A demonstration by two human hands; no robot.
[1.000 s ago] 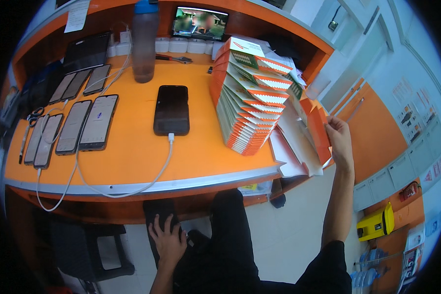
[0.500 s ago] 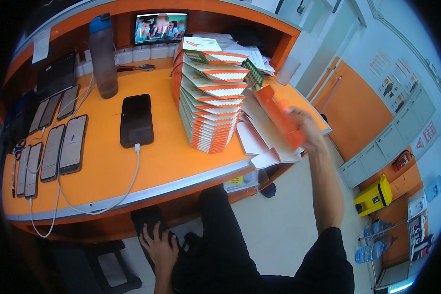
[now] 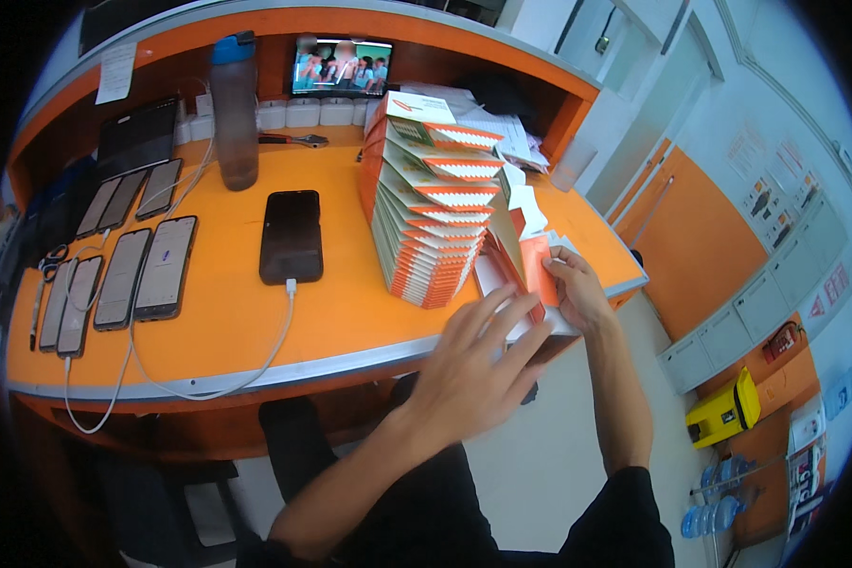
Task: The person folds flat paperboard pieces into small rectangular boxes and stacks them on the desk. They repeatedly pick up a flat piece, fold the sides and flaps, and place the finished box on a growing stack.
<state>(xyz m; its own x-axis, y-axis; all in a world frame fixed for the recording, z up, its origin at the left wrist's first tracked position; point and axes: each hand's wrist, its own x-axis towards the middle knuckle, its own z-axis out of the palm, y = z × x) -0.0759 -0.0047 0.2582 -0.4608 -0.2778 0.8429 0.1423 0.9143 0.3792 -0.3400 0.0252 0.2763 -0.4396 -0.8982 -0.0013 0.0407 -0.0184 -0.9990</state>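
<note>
1. Left hand [image 3: 478,364]: nearest the camera, fingers spread flat and wide, reaching over the front edge of the counter [image 3: 256,331]. Fingertips at the near end of the white box [image 3: 502,284], just right of the stack of boxes [image 3: 426,204]. Holds nothing; cannot tell if the fingertips actually touch.
2. Right hand [image 3: 577,293]: just right of the left hand, fingers curled, pinching the orange flap [image 3: 538,267] at the right of the white box. Forearm runs down to a black sleeve.
3. White box: lies on the counter at the right foot of the stack, leaning against it, orange flap open at its right end.
4. Stack of boxes: tall, fanned, orange-and-white, on the right half of the counter. It leans slightly left.
5. Black phone [image 3: 292,235]: left of the stack, face up, screen dark, white cable [image 3: 256,364] plugged into its near end and looping along the counter's front edge.
6. Row of phones [image 3: 123,265]: well left of the stack, lying side by side, screens up, some with cables.
7. Bottle [image 3: 235,114]: tall, dark, with a blue cap, upright, behind the black phone, left of the stack.
8. Loose papers [image 3: 511,137]: behind and right of the stack.
9. Small screen [image 3: 339,66]: lit, against the back wall of the counter, behind the stack.
10. Yellow object [image 3: 724,412]: on the floor, well right of the stack.
</note>
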